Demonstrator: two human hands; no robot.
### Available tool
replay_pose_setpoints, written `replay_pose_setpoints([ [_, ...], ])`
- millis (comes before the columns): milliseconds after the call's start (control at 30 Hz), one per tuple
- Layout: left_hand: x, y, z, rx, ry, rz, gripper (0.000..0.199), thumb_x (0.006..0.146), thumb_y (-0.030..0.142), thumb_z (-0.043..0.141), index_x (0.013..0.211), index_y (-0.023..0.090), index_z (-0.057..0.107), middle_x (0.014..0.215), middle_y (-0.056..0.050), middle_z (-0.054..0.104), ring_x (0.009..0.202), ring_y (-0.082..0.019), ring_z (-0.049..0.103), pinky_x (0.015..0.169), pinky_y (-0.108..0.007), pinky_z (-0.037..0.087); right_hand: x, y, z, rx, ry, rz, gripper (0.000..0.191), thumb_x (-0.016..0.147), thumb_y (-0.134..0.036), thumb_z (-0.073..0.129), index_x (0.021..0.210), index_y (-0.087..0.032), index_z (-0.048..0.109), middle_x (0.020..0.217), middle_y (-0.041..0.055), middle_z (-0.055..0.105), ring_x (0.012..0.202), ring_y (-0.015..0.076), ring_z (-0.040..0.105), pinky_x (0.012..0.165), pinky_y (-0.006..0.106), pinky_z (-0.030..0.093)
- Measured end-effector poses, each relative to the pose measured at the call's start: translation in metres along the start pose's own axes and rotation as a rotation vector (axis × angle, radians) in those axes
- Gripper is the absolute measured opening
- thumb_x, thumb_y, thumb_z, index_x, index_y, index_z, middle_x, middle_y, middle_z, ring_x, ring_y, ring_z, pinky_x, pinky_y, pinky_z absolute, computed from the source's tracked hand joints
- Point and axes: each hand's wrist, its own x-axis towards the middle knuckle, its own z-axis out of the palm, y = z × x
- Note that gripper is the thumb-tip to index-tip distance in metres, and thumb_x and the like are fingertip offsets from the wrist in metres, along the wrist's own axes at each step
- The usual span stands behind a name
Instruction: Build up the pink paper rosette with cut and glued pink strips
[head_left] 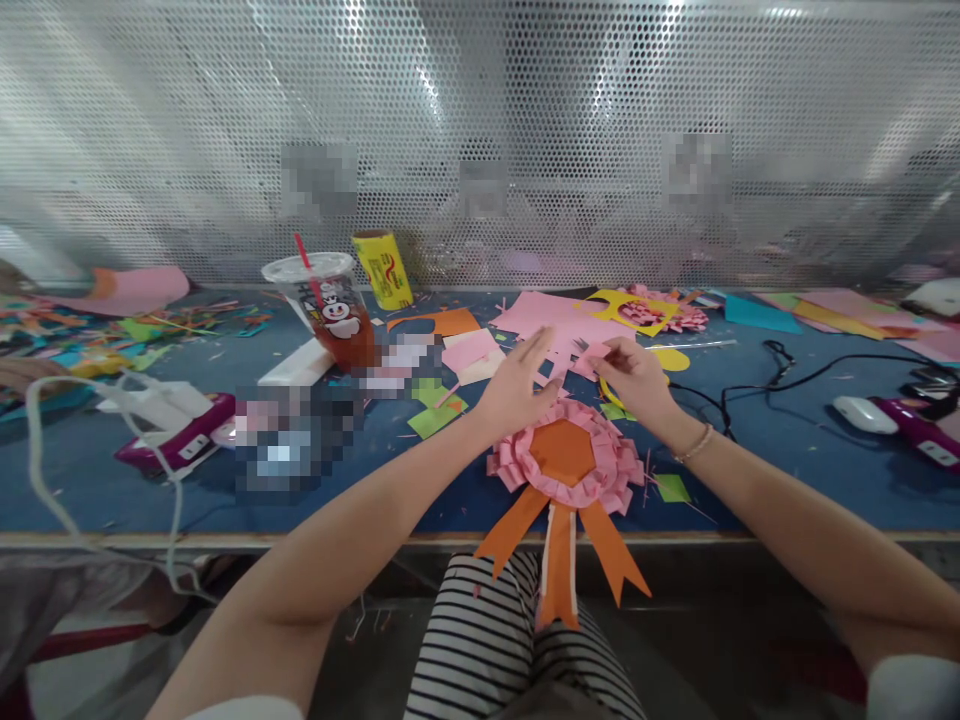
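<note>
Hazards, as judged:
- Layered pink and orange paper rosette (562,452), at the near edge of the blue tabletop (420,515), below both hands. The 3 tails overhang the edge; a knee or sleeve catching them could drag the piece off or crease them.
- Left hand (517,388): fingers extended, thumb apart, no grasp visible; whether it touches the paper beneath cannot be told. The wrist lies close above the rosette's upper rim; a low forearm could flatten pleats.
- Right hand (632,380): fingertips pinching 1 small pale-pink paper piece (589,363). Too hard a pinch could crumple it; a loose pinch could lose it among like-coloured scraps.
- Clear plastic cup of reddish drink with red straw (345,325), standing well to the left; a knock from an elbow could wet the paper.

Appearance of rosette:
- Centre: 1 flat, many-sided orange paper panel (559,445).
- Surround: pale-pink folded paper loops, at least 2 rings, outer ring uneven and ragged.
- Tails: 3 orange paper strips (512,528), fanned; the outer 2 end in notches, the middle 1 shows white borders. Lower end of the middle strip unclear against the black-and-white striped trousers (472,640).
</note>
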Motion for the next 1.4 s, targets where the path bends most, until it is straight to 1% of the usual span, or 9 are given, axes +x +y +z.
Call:
replay_pose_setpoints([
  [67,0.003,-0.008,0.002,-0.521,-0.014,-0.169,0.05,0.073,0.019,0.056,0.123,0.016,0.05,0.128,-0.014,0.052,0.119,-0.026,0.048,0.104,-0.045,0.031,0.001,0.001,-0.001,0.007,0.002,-0.011,0.019,0.071,-0.035,0.063,0.078,-0.019,0.057,0.066,-0.0019,0.055,0.058,0.0105,0.05,0.056,0.024,0.04],
  [133,0.005,-0.015,0.003,-0.909,-0.012,-0.315,0.039,0.07,0.014,0.057,0.109,0.013,0.06,0.112,-0.014,0.063,0.108,-0.026,0.057,0.101,-0.044,0.035,0.001,0.001,-0.002,0.019,-0.003,-0.022,0.018,0.07,-0.034,0.063,0.078,-0.019,0.057,0.067,-0.0017,0.055,0.06,0.0106,0.05,0.057,0.025,0.04],
  [200,0.006,-0.019,0.001,-1.121,-0.005,-0.405,0.034,0.066,0.007,0.057,0.099,0.012,0.064,0.102,-0.013,0.067,0.103,-0.025,0.06,0.101,-0.043,0.036,0.002,0.0,-0.002,0.027,-0.004,-0.024,0.018,0.07,-0.034,0.063,0.077,-0.018,0.057,0.067,-0.0017,0.056,0.06,0.0106,0.05,0.057,0.025,0.04],
  [267,0.007,-0.021,-0.001,-1.218,-0.011,-0.448,0.034,0.064,0.003,0.055,0.095,0.011,0.065,0.099,-0.012,0.069,0.1,-0.024,0.062,0.101,-0.042,0.038,0.002,-0.001,-0.002,0.026,-0.002,-0.023,0.018,0.07,-0.034,0.063,0.076,-0.018,0.056,0.066,-0.0019,0.055,0.06,0.0105,0.05,0.057,0.024,0.04],
  [367,0.007,-0.02,-0.004,-1.271,-0.04,-0.472,0.035,0.064,-0.001,0.052,0.094,0.01,0.066,0.096,-0.011,0.07,0.097,-0.022,0.063,0.1,-0.039,0.04,0.001,-0.004,-0.002,0.005,0.002,-0.033,0.017,0.07,-0.033,0.062,0.074,-0.018,0.055,0.064,-0.0024,0.054,0.059,0.0103,0.049,0.056,0.024,0.04],
  [533,0.009,-0.018,-0.006,-1.299,-0.012,-0.5,0.033,0.064,-0.002,0.051,0.09,0.011,0.067,0.088,-0.008,0.071,0.09,-0.018,0.066,0.097,-0.035,0.043,0.0,-0.008,-0.002,0.005,-0.012,-0.034,0.015,0.07,-0.031,0.062,0.073,-0.018,0.055,0.065,-0.0017,0.055,0.059,0.0106,0.05,0.057,0.025,0.04],
  [733,0.008,-0.012,-0.008,-1.315,0.021,-0.511,0.024,0.068,0.003,0.058,0.089,0.012,0.067,0.081,-0.005,0.071,0.078,-0.013,0.067,0.094,-0.031,0.045,0.0,-0.008,-0.001,0.015,-0.015,-0.019,0.014,0.07,-0.03,0.062,0.074,-0.018,0.056,0.064,-0.0021,0.054,0.058,0.0104,0.049,0.056,0.025,0.039],
  [900,0.008,-0.008,-0.008,-1.322,0.014,-0.474,0.025,0.064,0.002,0.063,0.086,0.013,0.067,0.072,-0.001,0.068,0.068,-0.008,0.064,0.086,-0.027,0.048,0.0,-0.006,-0.001,0.011,-0.019,-0.02,0.014,0.07,-0.031,0.062,0.074,-0.018,0.056,0.064,-0.0022,0.053,0.058,0.0102,0.048,0.056,0.025,0.039],
  [1400,0.008,-0.006,-0.008,-1.287,0.003,-0.47,0.027,0.061,0.001,0.063,0.084,0.014,0.068,0.067,0.002,0.064,0.064,-0.007,0.061,0.085,-0.028,0.047,0.0,-0.007,-0.002,0.017,-0.023,0.003,0.016,0.069,-0.033,0.062,0.075,-0.018,0.057,0.065,-0.0013,0.054,0.059,0.0103,0.048,0.055,0.024,0.039],
])
